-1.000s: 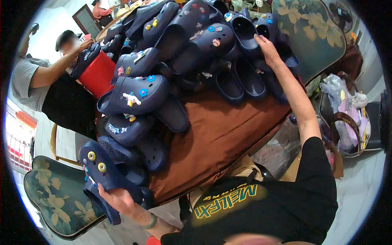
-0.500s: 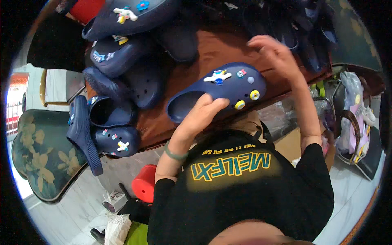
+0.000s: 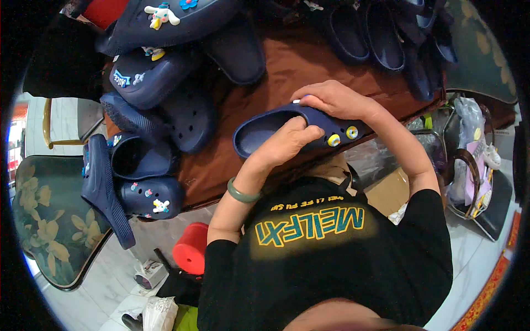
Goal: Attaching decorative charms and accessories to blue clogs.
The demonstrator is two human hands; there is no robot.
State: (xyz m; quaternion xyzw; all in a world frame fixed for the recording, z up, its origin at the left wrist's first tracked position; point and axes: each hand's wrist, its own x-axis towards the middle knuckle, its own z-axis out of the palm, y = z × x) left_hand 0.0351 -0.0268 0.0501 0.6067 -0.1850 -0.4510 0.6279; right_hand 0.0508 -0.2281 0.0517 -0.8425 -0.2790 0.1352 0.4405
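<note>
1. A person looks down at their own two hands, which hold one navy blue foam clog [image 3: 292,129] above the near edge of a brown table [image 3: 309,66].
2. The left hand [image 3: 284,144], with a green bangle [image 3: 242,193] on its wrist, is closed around the clog's near side by the open heel end.
3. The right hand [image 3: 334,99] curls over the clog's top at the toe end, fingers pressed on the upper.
4. Two round yellow charms [image 3: 342,136] sit in holes on the clog's side facing the person. The hands hide the rest of the upper, so any further charms there cannot be told.
5. As a judgement, decorating this clog looks partly done: some charms are in place, and the hands are at work on it.
6. To the left, other navy clogs [image 3: 149,77] already carry charms, piled on the table and just beside it.
7. At the far right of the table lie plain navy clogs [image 3: 381,38] with no charms showing.
8. A red cup [image 3: 191,255] stands on the floor below.
</note>
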